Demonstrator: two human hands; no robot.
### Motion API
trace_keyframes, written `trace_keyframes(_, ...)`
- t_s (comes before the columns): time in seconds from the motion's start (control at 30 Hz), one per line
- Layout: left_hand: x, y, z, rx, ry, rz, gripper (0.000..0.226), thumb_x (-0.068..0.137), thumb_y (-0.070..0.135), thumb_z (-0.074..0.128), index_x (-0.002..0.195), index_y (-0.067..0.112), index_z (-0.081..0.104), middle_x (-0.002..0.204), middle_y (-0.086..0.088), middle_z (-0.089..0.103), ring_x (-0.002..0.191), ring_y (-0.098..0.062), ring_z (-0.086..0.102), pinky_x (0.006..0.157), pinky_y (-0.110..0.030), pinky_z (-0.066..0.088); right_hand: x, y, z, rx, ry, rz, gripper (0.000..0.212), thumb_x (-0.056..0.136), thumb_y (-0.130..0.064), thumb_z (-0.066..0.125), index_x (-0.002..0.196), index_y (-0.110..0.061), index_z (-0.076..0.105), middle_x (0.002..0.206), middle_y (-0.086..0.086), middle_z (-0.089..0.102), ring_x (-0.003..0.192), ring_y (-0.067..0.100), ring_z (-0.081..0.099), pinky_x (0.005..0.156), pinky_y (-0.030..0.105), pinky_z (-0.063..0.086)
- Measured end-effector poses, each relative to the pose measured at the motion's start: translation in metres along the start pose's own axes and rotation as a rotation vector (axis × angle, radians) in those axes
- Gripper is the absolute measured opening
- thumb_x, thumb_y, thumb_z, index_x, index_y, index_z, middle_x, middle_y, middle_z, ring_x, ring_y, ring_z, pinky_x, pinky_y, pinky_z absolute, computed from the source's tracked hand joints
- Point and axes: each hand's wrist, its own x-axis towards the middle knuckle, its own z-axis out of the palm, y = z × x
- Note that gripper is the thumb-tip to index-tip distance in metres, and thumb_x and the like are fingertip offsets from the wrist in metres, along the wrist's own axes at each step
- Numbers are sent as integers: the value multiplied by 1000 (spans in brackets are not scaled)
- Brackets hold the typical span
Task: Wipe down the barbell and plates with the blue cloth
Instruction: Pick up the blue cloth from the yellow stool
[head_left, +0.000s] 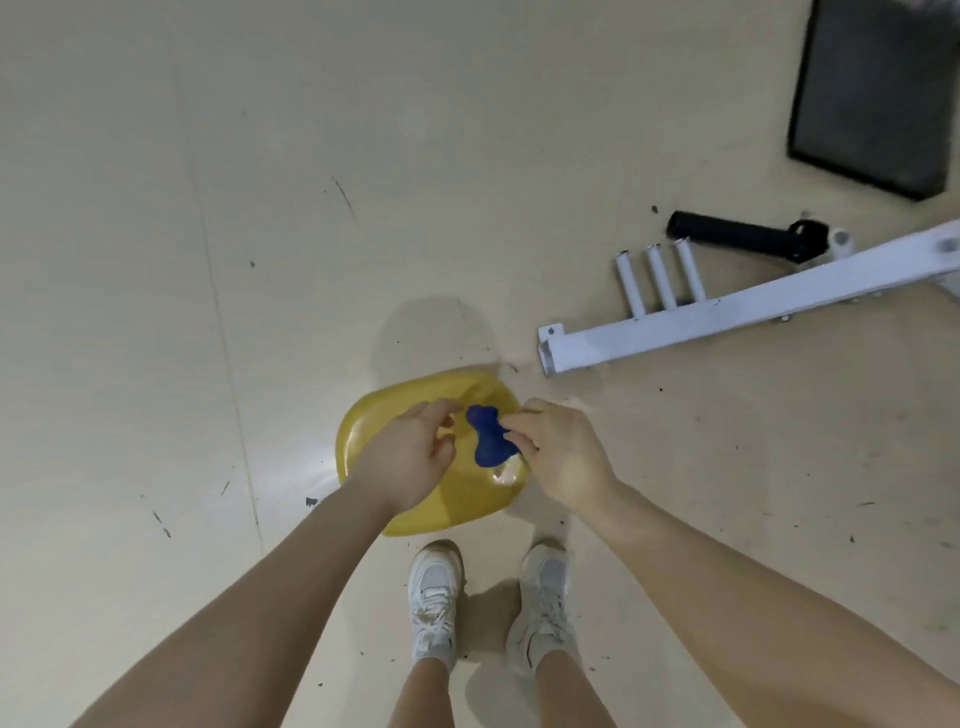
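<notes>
A small blue cloth (488, 436), bunched up, hangs over a yellow basin (363, 431) that sits on the floor in front of my feet. My right hand (561, 457) pinches the cloth's right side. My left hand (410, 457) hovers just left of the cloth, fingers curled and slightly apart, with its fingertips close to the cloth's upper edge; contact is unclear. No barbell plates show. A black cylindrical sleeve or handle (737, 236) lies on the floor at the upper right.
A white metal frame beam (727, 317) with three short white pegs (660, 275) lies on the floor to the right of the basin. A dark mat or panel (878, 93) sits at the top right. My white shoes (436, 597) stand just behind the basin.
</notes>
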Motion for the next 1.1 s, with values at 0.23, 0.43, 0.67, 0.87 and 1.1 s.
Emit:
trace_keyframes(0.23, -53, 193, -95, 34, -58, 429, 45, 80, 27, 50, 125, 22, 50, 109, 5, 56, 99, -12, 54, 89, -30, 45, -79, -60, -230, -325, 91, -318, 20, 54, 11, 67, 58, -9, 62, 46, 2, 51, 40, 19, 44, 48, 23, 33)
trace_keyframes(0.43, -38, 316, -113, 29, -15, 603, 32, 84, 12, 62, 114, 21, 55, 79, -4, 60, 73, -17, 55, 71, -26, 46, -118, -38, -334, -281, 402, -192, 38, 74, 11, 53, 104, -6, 71, 111, 21, 66, 99, 38, 63, 96, 56, 38)
trace_keyframes(0.67, 52, 433, -98, 151, -19, 711, 32, 69, 32, 54, 61, 1, 55, 86, -5, 56, 76, -10, 45, 70, -7, 34, -108, 36, -443, -75, 360, -44, 23, 97, -4, 36, 104, -8, 58, 119, 1, 59, 120, 14, 46, 116, 31, 0)
trace_keyframes(0.87, 107, 536, -101, 293, -114, 587, 31, 83, 24, 55, 59, 18, 37, 55, 3, 44, 53, -12, 39, 54, -21, 31, -101, 94, -536, 348, 326, 107, 24, 91, -1, 34, 92, -2, 58, 88, 11, 57, 81, 19, 49, 77, 31, 42)
trace_keyframes(1.1, 156, 577, -130, 308, -257, 528, 11, 87, 28, 57, 93, 19, 54, 87, 0, 63, 77, -14, 55, 64, -20, 42, -72, 115, -586, 618, 357, 295, 26, 93, -12, 35, 71, -17, 48, 69, -3, 48, 66, 12, 44, 62, 27, 34)
